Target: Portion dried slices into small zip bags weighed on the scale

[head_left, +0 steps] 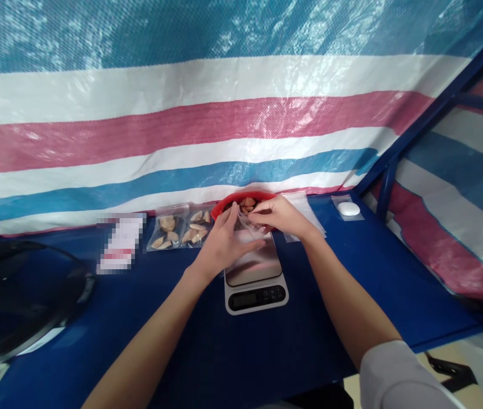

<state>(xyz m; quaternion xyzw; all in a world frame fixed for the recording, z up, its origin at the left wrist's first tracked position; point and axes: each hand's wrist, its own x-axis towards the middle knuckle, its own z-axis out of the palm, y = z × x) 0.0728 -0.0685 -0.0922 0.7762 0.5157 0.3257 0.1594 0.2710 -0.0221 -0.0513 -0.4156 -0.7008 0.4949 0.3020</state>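
Note:
A clear plastic bag point(245, 222) is between my hands, above the kitchen scale point(256, 296). My left hand point(223, 241) has its fingers at the bag's left side, thumb reaching out over the steel weighing plate point(255, 267). With fingertips pinched, my right hand point(282, 215) grips the bag's right edge. Just behind is a red bowl point(224, 205) containing reddish-brown chunks point(248, 203), partly covered by my hands. Two filled clear bags of pale brown chunks, one farther left point(165, 232) and one nearer point(195, 227), lie beside my left hand.
Flat clear bags point(305, 213) lie right of the bowl. A white rounded object point(348, 209) sits on a small clear bag at the far right. A blurred-out paper point(120, 244) and a black ring-shaped object point(75, 267) are on the blue table point(309, 341). Striped sheeting point(182, 125) hangs behind.

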